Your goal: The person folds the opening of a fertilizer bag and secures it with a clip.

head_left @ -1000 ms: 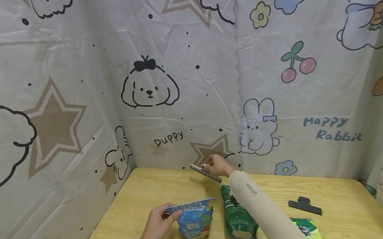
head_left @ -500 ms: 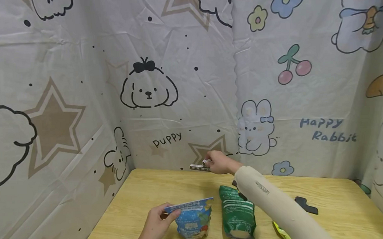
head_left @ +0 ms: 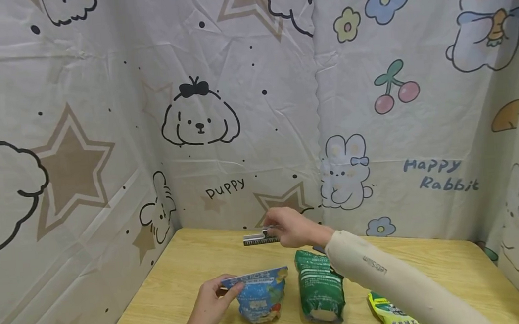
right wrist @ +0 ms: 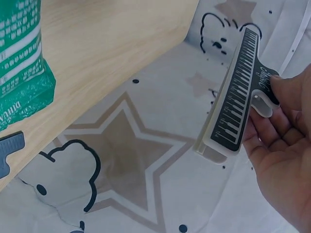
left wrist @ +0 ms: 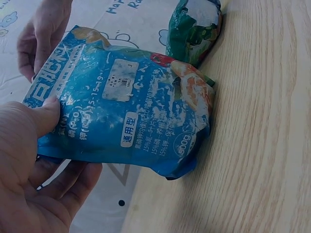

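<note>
My left hand point(head_left: 212, 301) pinches the top left corner of a blue fertilizer bag point(head_left: 261, 298), thumb in front. Its base is on or just above the table; I cannot tell which. In the left wrist view the thumb lies across the printed face of the blue bag point(left wrist: 121, 116), other fingers behind. Farther back, my right hand point(head_left: 290, 227) holds a long clip point(head_left: 256, 240) with a piano-key pattern above the table. The right wrist view shows thumb and fingers gripping the handles of this clip point(right wrist: 236, 92), its long jaws together with nothing visible between them.
A green bag point(head_left: 322, 294) stands right of the blue one. Beyond its top, a dark clip point(head_left: 319, 249) is mostly hidden by the sleeve; the right wrist view shows part of a dark clip point(right wrist: 10, 151). A yellow-green bag point(head_left: 391, 312) lies at the front right. Patterned cloth point(head_left: 247, 108) encloses the table.
My right hand has moved the piano-key clip left and slightly toward me, turning it from slanted to nearly level. The sleeve now covers the black clip at right. My left hand stays on the blue bag.
</note>
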A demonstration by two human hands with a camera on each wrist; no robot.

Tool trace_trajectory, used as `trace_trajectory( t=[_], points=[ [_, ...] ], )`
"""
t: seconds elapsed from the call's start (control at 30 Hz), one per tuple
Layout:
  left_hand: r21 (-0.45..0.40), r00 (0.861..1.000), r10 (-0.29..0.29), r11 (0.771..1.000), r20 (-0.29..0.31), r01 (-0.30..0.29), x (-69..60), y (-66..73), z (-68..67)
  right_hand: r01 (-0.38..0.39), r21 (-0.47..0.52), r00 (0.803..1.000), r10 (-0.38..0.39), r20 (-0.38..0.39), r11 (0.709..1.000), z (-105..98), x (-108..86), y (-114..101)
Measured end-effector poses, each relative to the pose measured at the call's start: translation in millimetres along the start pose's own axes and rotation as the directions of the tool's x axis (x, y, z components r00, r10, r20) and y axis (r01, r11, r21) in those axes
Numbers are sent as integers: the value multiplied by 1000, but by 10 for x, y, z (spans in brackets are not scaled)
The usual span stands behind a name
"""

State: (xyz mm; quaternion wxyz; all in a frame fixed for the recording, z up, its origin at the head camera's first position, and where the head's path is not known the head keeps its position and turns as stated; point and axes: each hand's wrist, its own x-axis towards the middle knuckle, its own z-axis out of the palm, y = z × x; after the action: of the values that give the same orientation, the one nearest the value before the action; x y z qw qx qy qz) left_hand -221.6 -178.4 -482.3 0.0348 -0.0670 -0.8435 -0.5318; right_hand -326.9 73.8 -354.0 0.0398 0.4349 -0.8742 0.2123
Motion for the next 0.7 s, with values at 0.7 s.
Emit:
trace_trajectory(
  t=[0.7],
  points=[
    [0, 1000, 7, 1000, -19, -7, -51, 27, 19, 283, 23, 954, -279, -107, 959, 19, -184, -239]
  ],
)
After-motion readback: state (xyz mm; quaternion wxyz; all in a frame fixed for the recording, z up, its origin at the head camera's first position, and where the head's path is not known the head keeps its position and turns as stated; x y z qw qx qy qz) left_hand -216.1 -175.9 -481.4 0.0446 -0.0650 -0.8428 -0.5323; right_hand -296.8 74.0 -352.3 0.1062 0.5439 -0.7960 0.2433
